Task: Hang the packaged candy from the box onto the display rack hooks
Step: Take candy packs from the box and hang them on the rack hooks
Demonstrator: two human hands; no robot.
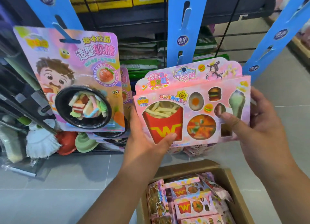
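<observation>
A pink cardboard candy pkg (192, 103), w/ clear windows showing gummy fries, pizza, burger & an ice-cream cone, is held up in both hands. Its front is turned to the camera and it is slightly tilted, above the open brown cardboard box (232, 180) on the grey tiled floor (67, 182). The btm-L corner is gripped by the L hand (146, 140): the thumb is pressed on the red fries carton and the fingers are hidden behind. The R side is gripped by the R hand (261, 123), w/ the thumb laid on the front by a small dark sweet and the fingers curled round the R edge.

The pkg's top edge is seen in front of the lower end of the ctr blue cardboard hanging strip (186, 27), w/ the strip's punched-out tab hooks (187, 14) above it. Whether the hang hole is on a tab can't be told.

More pink pkgs of the same kind (187, 205) are packed close together in the box.

To the L, a purple noodle-candy card w/ a black plastic bowl (80, 76) is hung on a 2nd blue strip (50, 9), w/ similar cards behind it. A 3rd blue strip (276, 31) is seen at R. All 3 strips are set against a black wire grid rack (142, 22). White & green mop heads (42, 143) are seen at far L, low down.
</observation>
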